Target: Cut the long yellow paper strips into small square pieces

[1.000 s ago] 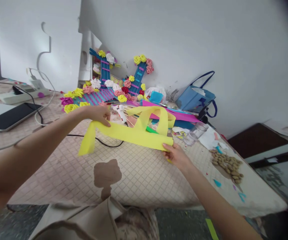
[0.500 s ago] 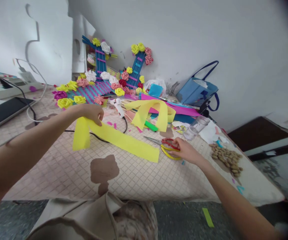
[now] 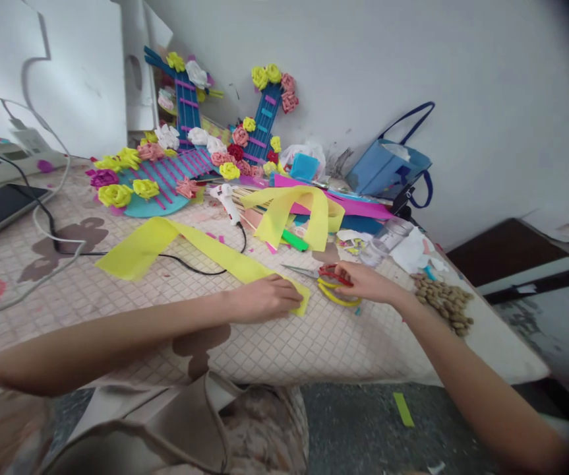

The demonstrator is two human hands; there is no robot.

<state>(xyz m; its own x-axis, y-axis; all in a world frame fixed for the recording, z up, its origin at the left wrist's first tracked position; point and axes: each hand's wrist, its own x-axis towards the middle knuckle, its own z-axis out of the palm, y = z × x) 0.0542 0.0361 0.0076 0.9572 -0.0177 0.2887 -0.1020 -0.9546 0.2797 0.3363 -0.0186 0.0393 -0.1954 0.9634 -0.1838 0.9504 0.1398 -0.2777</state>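
Yellow crepe-like paper strip [image 3: 222, 254], long and thin, runs slantwise across the middle of the bench [image 3: 274, 353], which has a pale cloth cover with a diamond pattern. Its left part bends over at an angle towards the left edge; the rest slopes down to a squarish end nearer the front edge. A black cable passes beneath it. Beyond it, towards the back edge, a second length of yellow paper [image 3: 318, 224] stands in loops. Scissors with metal blades and one red, one yellow handle [image 3: 318, 272] lie just beside the strip's right end, tips pointing left.

The left hand [image 3: 265, 300] lies over that end with its fingers bent together; whether they pinch or only press the paper cannot be told. The right hand [image 3: 366, 282] has its bent fingers at the red handle, touching it; how tightly they close is hidden.

Left forearm reaches in low from the left, nearly level, back of the hand up. Right forearm slants in from the front right, fingers pointing left.
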